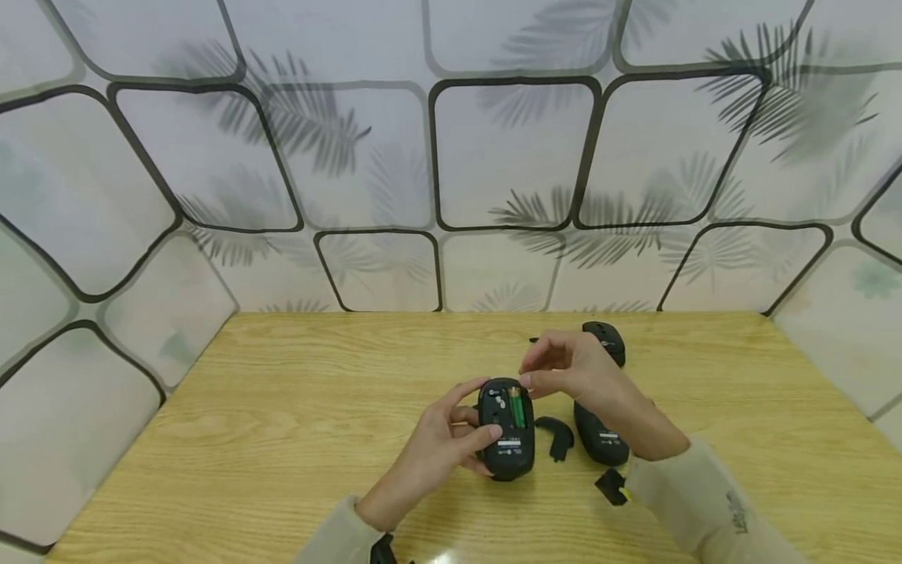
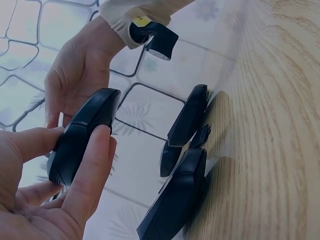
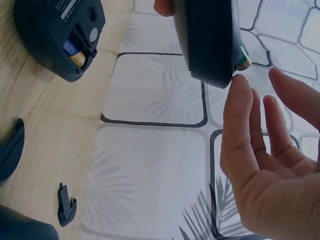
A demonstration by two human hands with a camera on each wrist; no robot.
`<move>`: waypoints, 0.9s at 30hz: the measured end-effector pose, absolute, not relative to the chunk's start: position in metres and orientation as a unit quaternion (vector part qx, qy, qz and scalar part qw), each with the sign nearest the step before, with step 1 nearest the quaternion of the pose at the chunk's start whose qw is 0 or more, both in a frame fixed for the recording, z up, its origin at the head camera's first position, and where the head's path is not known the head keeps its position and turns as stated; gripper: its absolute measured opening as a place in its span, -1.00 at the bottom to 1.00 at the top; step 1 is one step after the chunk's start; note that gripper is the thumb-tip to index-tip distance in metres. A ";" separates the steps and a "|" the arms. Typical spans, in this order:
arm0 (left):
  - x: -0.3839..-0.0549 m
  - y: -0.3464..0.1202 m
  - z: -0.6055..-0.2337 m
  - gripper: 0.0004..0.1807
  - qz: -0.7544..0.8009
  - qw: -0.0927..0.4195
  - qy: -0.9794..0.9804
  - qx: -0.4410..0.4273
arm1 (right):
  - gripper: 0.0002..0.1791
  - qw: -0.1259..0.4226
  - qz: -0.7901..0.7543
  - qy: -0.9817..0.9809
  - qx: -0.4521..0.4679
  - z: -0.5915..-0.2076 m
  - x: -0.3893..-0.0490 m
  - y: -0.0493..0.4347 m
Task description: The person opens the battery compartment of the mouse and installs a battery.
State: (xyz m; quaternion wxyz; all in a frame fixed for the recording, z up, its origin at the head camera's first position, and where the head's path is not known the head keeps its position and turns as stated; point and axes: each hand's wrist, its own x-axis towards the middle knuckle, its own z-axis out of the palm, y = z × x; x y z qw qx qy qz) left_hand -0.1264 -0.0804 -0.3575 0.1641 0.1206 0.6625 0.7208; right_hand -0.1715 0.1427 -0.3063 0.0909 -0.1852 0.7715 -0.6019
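My left hand (image 1: 451, 435) grips a black computer mouse (image 1: 509, 462), underside up, thumb across its base. In its uncovered battery bay lies a green battery (image 1: 517, 409), whose gold end sticks out a little in the right wrist view. My right hand (image 1: 574, 372) is at the upper right edge of this mouse, one fingertip (image 3: 240, 80) right by the battery's end; thumb and fingers are apart with nothing between them. A curved black battery cover (image 1: 560, 440) lies on the table just right of the held mouse.
Another upturned mouse (image 1: 600, 442) lies on the wooden table (image 1: 317, 392) below the right forearm. A third mouse (image 1: 609, 345) is farther back, with a blue and gold battery (image 3: 74, 52) in an upturned one. A small black cover (image 3: 66, 205) lies near the far edge.
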 end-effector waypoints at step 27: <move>-0.123 -0.078 -0.362 -0.31 0.708 0.135 0.681 0.128 | -0.42 0.271 -0.648 0.684 -0.197 -0.352 -0.157 0.137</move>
